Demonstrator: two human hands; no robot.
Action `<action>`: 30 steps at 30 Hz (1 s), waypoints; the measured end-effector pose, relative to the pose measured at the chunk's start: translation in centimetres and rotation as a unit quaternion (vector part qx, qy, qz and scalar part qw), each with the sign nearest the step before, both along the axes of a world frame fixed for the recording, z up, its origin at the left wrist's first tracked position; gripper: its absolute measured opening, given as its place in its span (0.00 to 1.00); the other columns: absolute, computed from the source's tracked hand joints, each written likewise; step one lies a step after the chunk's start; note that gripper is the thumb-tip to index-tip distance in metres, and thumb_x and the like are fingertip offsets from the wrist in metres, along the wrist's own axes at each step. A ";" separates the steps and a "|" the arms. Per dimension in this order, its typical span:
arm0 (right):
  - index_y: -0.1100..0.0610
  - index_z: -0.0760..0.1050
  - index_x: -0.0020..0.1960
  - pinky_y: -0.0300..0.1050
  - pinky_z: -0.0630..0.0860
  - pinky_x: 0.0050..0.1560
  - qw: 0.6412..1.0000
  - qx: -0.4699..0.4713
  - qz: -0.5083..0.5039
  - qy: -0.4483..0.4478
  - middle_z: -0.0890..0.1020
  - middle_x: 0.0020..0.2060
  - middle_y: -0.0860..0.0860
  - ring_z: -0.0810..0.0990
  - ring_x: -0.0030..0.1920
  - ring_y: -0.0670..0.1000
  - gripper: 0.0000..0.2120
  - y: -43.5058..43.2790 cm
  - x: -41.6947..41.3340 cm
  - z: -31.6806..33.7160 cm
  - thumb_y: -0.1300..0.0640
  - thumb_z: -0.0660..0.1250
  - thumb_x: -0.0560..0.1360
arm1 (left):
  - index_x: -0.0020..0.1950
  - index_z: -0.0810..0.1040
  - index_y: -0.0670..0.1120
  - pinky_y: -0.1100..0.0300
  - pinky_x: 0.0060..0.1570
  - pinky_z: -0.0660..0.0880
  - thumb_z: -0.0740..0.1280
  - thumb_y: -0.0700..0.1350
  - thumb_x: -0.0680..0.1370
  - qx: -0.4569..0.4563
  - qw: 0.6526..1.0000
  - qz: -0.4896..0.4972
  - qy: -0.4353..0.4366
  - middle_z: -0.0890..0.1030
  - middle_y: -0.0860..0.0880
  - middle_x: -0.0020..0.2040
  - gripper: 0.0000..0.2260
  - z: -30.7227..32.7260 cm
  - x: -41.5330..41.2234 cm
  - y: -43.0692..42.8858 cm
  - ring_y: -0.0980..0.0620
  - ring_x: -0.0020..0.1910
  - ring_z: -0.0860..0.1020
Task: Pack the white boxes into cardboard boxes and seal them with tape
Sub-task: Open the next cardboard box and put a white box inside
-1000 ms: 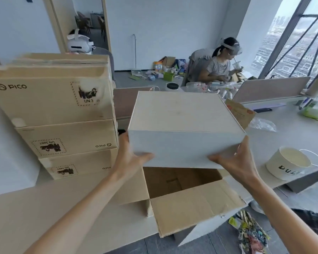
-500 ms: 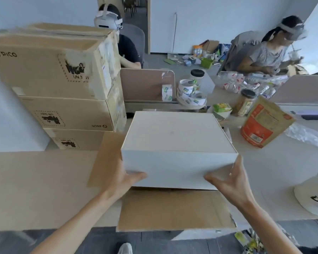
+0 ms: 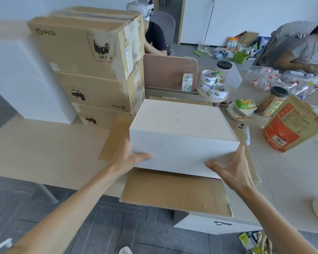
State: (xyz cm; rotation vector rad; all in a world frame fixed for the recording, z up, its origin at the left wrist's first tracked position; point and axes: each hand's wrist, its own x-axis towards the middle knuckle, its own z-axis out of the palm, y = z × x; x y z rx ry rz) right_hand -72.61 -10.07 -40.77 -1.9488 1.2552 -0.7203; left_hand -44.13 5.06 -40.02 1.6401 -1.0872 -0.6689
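Note:
I hold a white box (image 3: pixel 182 125) level over an open cardboard box (image 3: pixel 173 193), whose flaps spread out on the desk's near edge. My left hand (image 3: pixel 128 154) grips the white box's near left corner, thumb on the front face. At the near right corner my right hand (image 3: pixel 233 167) grips it, fingers up the side and thumb on the front. The white box hides the inside of the cardboard box. Rolls of printed tape (image 3: pixel 211 87) lie in a heap behind it.
Three brown Pico cartons (image 3: pixel 84 52) are stacked at the left, beside a tall white block (image 3: pixel 17 79). An orange pouch (image 3: pixel 290 125), a jar (image 3: pixel 272 101) and snack packs sit at the right. Two people sit behind a low divider (image 3: pixel 169 72).
The white box has come down and closer to the open cardboard box, still held in both hands. The view has tilted downward and shifted left.

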 end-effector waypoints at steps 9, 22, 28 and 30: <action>0.61 0.62 0.50 0.57 0.75 0.45 0.994 0.044 -0.072 0.067 0.76 0.47 0.61 0.75 0.48 0.61 0.34 -0.9 0.3 -2.3 0.51 0.83 0.61 | 0.56 0.69 0.69 0.66 0.55 0.74 0.80 0.41 0.63 0.007 1.000 0.021 -0.008 0.77 0.54 0.56 0.34 -3.3 0.9 -2.3 0.65 0.57 0.76; 0.51 0.69 0.67 0.55 0.69 0.63 0.969 0.010 0.026 0.245 0.75 0.63 0.52 0.70 0.65 0.56 0.31 -2.4 0.1 -4.6 0.36 0.70 0.71 | 0.79 0.55 0.50 0.56 0.74 0.46 0.61 0.56 0.81 0.225 0.956 -0.058 -0.177 0.52 0.51 0.79 0.30 -5.7 3.2 -1.2 0.55 0.78 0.44; 0.50 0.76 0.51 0.60 0.73 0.58 0.960 0.034 -0.119 0.253 0.78 0.55 0.55 0.75 0.56 0.62 0.21 -3.9 -0.9 -3.6 0.34 0.65 0.70 | 0.79 0.51 0.45 0.52 0.73 0.55 0.58 0.53 0.82 0.280 0.934 0.126 -0.182 0.58 0.43 0.78 0.29 -4.7 6.5 0.3 0.46 0.77 0.55; 0.54 0.73 0.62 0.62 0.71 0.61 0.950 0.082 -0.174 0.248 0.76 0.59 0.58 0.74 0.60 0.64 0.30 -4.9 -1.9 -3.5 0.33 0.64 0.71 | 0.79 0.48 0.44 0.49 0.71 0.59 0.60 0.53 0.81 0.306 0.931 0.157 -0.125 0.58 0.40 0.76 0.33 -4.3 7.7 0.3 0.43 0.76 0.57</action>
